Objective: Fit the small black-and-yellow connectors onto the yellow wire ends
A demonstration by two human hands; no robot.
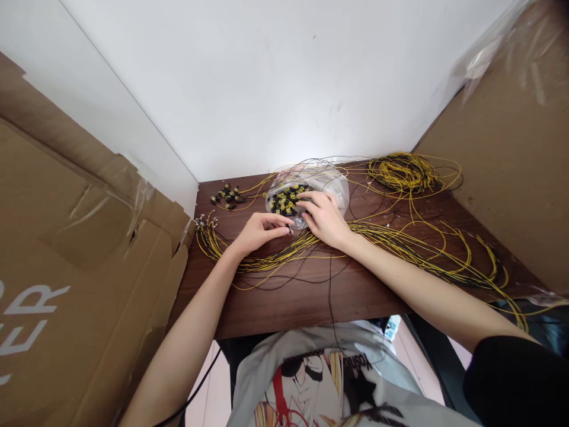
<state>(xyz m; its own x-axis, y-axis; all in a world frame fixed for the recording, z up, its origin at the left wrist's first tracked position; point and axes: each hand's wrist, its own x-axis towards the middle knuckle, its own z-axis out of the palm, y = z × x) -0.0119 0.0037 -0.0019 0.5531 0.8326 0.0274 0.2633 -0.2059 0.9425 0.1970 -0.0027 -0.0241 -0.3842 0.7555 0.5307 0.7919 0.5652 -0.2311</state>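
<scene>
My left hand [265,231] pinches a small black piece [289,228] between thumb and fingertips, just in front of a clear plastic bag [342,184]. The piece may be a wire end or a connector; it is too small to tell. Over the bag's mouth reaches my right hand [326,218], fingers apart, its tips at the heap of small black-and-yellow connectors [284,200] inside. Whether the fingertips touch one, I cannot tell. Beneath both hands a long bundle of yellow and black wires [284,256] runs across the brown table [284,305].
Several loose connectors [227,196] lie at the back left, some with wires attached. A coil of yellow and black wire [402,173] sits at the back right. Cardboard stands on the left [89,237] and right [502,130], with a white wall [284,89] behind.
</scene>
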